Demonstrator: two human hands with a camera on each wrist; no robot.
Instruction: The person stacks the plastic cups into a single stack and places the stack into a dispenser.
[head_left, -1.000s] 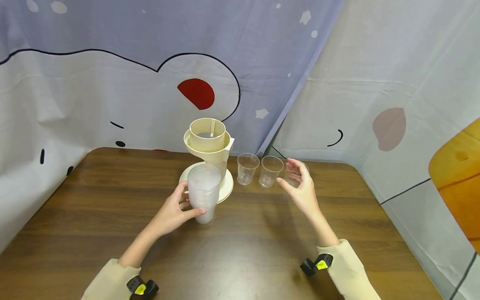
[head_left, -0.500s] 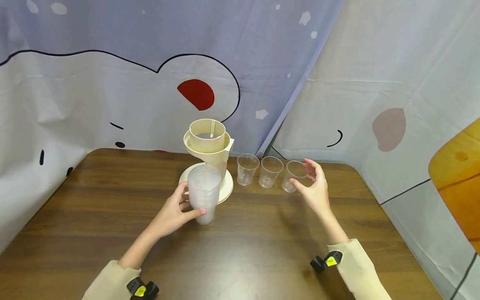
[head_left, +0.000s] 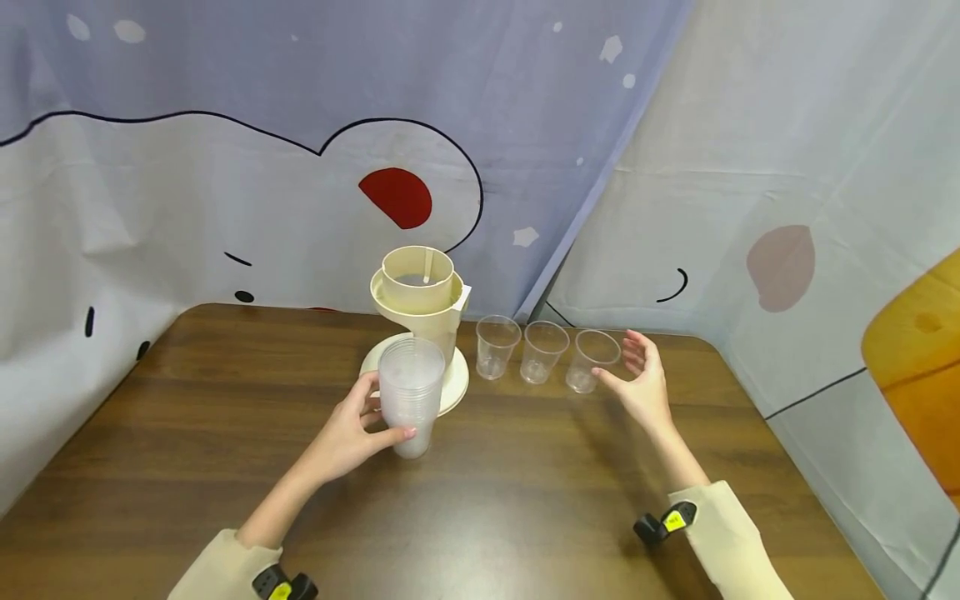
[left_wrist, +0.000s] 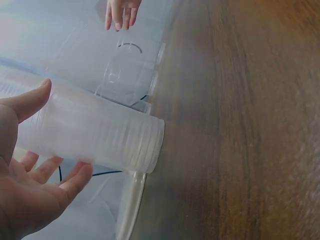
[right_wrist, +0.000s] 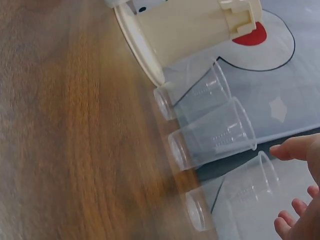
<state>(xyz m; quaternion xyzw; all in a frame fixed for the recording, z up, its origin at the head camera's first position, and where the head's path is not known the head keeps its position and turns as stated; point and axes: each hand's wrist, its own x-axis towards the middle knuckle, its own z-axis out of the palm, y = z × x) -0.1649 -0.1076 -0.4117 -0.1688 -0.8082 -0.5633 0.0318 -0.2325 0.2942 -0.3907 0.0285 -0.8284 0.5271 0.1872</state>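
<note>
My left hand (head_left: 352, 433) holds a tall stack of nested clear plastic cups (head_left: 412, 392) upright, thumb on the near side and fingers round the other. In the left wrist view the stack (left_wrist: 95, 130) lies between thumb and fingers, its base close to the tabletop. Three single clear plastic cups stand upright in a row: the left cup (head_left: 495, 350), the middle cup (head_left: 542, 354) and the right cup (head_left: 588, 362). My right hand (head_left: 643, 387) is beside the right cup's rim, fingers spread and thumb near it. In the right wrist view the hand (right_wrist: 305, 185) holds nothing.
Behind the stack a cream plastic appliance (head_left: 423, 312) with a round open top stands on a round base (head_left: 456, 379). The brown wooden table (head_left: 480, 517) reaches back to a patterned cloth curtain (head_left: 300, 208).
My right hand has drawn away rightward from the right cup, which it earlier overlapped and which now stands uncovered. The left hand keeps its hold on the stack, and the head view has tilted slightly.
</note>
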